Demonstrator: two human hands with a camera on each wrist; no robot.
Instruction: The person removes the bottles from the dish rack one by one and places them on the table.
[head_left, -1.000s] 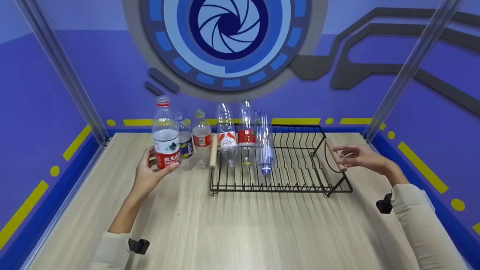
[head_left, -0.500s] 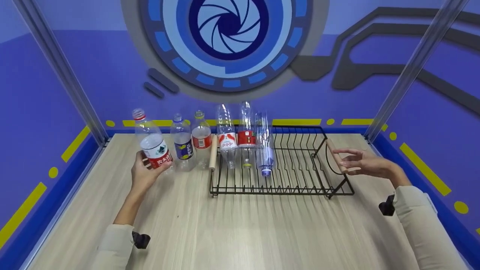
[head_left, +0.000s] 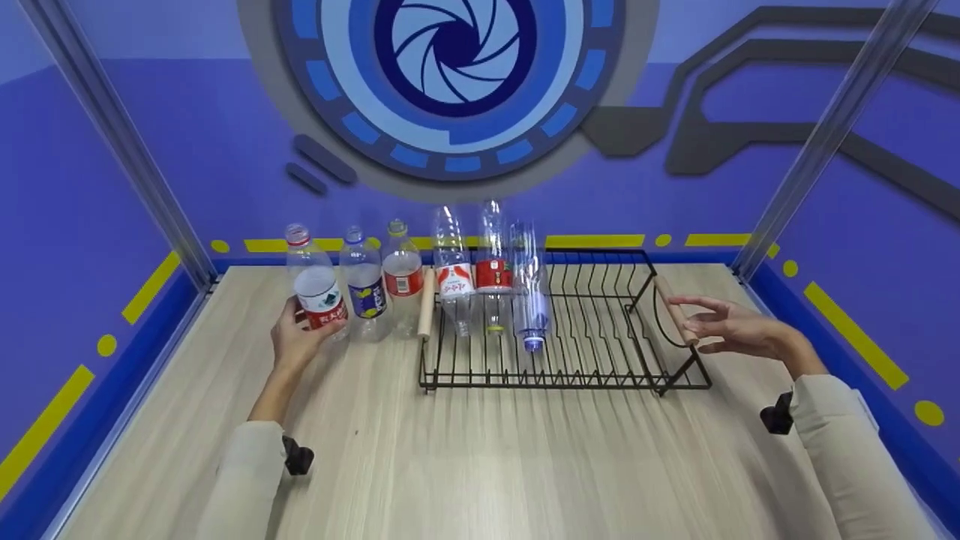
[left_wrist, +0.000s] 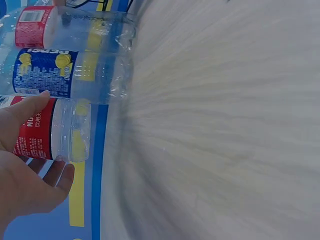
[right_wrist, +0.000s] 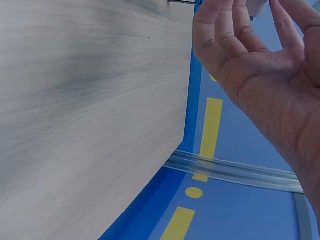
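Note:
My left hand (head_left: 300,341) holds a clear plastic bottle (head_left: 319,289) with a red-and-white label low on its body, thumb on the near side and fingers round the far side. It stands upright and capless, close beside a Pepsi bottle (head_left: 366,296) with a blue label. In the left wrist view the held bottle (left_wrist: 37,130) shows its base beyond the thumb. At the right end of a black wire dish rack (head_left: 540,386), the right hand (head_left: 739,330) has its relaxed fingertips against the wooden handle (head_left: 664,296). In the right wrist view its fingers bend loosely near the handle's pale end (right_wrist: 256,7).
Another bottle with a red label (head_left: 403,281) stands between the Pepsi bottle and the rack's left wooden handle (head_left: 427,304). Three bottles sit neck-down in the rack's left part: one white-labelled (head_left: 454,281), one red-labelled (head_left: 493,274), one bluish (head_left: 531,292). Blue walls enclose the wooden table (head_left: 465,465).
The held bottle has moved left from in front of the Pepsi bottle, tilted, then come down upright beside it. The right hand's fingers have shifted slightly along the rack handle.

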